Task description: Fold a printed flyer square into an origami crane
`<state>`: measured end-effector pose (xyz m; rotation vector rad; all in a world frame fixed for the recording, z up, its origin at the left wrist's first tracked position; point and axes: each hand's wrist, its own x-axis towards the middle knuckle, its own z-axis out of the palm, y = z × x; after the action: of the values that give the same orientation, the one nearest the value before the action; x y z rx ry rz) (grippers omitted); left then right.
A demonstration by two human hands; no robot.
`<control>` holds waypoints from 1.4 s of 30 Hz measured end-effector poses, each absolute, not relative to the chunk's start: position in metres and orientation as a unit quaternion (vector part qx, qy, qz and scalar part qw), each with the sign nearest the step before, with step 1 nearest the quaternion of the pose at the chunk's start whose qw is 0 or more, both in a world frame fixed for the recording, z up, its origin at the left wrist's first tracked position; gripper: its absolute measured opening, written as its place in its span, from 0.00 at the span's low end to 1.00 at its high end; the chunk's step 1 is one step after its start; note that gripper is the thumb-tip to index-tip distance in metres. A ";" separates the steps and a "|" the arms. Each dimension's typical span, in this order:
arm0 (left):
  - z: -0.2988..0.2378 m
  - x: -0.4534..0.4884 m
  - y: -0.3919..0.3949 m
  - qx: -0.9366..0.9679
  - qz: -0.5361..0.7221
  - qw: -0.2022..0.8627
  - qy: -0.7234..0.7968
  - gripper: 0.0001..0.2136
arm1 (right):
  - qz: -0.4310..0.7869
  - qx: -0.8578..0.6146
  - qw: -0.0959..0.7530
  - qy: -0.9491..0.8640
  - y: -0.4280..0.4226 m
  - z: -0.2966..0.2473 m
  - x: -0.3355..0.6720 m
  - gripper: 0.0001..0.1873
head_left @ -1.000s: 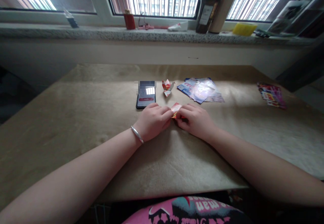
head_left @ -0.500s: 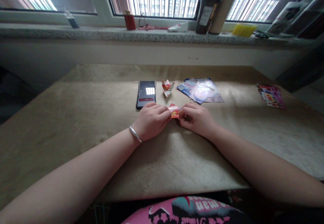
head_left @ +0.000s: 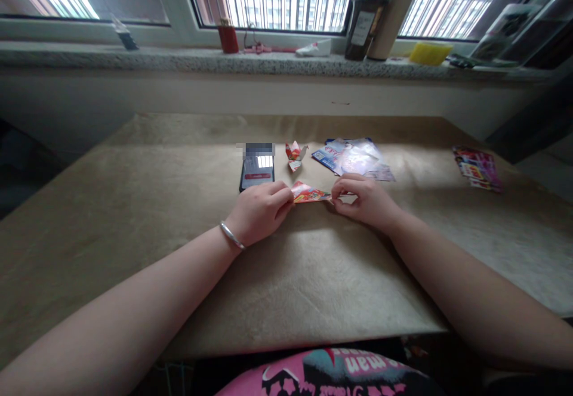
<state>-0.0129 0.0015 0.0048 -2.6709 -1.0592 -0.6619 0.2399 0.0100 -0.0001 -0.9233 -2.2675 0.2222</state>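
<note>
A small folded paper [head_left: 308,193], red with coloured print, is stretched between my hands just above or on the table. My left hand [head_left: 262,208] pinches its left end, fingers pressed together, with a silver bangle on the wrist. At the paper's right corner my right hand [head_left: 364,199] grips with thumb and fingertips. Beyond my left hand lies a phone [head_left: 257,172] with its screen lit. A folded red and white paper figure [head_left: 295,156] stands behind the paper I hold.
Several printed sheets [head_left: 353,157] in blue and white overlap behind my right hand. A pink and red printed stack [head_left: 477,168] lies at the table's right. Along the windowsill [head_left: 174,62] stand a red container [head_left: 228,38], a dark lidded jar [head_left: 364,26] and a yellow object [head_left: 430,53].
My hands have drawn apart, the right one moving further right. More of the red paper now shows between them, as a long pointed shape.
</note>
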 end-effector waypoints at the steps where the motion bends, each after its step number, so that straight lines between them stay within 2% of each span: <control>1: 0.005 -0.013 0.001 -0.900 -0.223 0.096 -0.361 0.11 | 0.090 -0.354 0.334 -0.869 0.010 0.000 0.241 0.05; 27: 0.006 -0.020 0.005 -0.895 -0.201 0.082 -0.391 0.10 | 0.113 -0.401 0.285 -0.863 0.021 -0.001 0.272 0.04; 34: 0.006 -0.020 0.006 -0.900 -0.185 0.048 -0.393 0.08 | 0.124 -0.404 0.289 -0.859 0.021 -0.001 0.271 0.04; 42: 0.004 -0.021 0.007 -0.918 -0.162 0.074 -0.355 0.05 | 0.134 -0.407 0.287 -0.857 0.021 -0.002 0.270 0.04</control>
<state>-0.0211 0.0073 0.0041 -2.7549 -1.0665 -0.4874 0.2701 0.0212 -0.0019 -1.0873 -2.2888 0.3572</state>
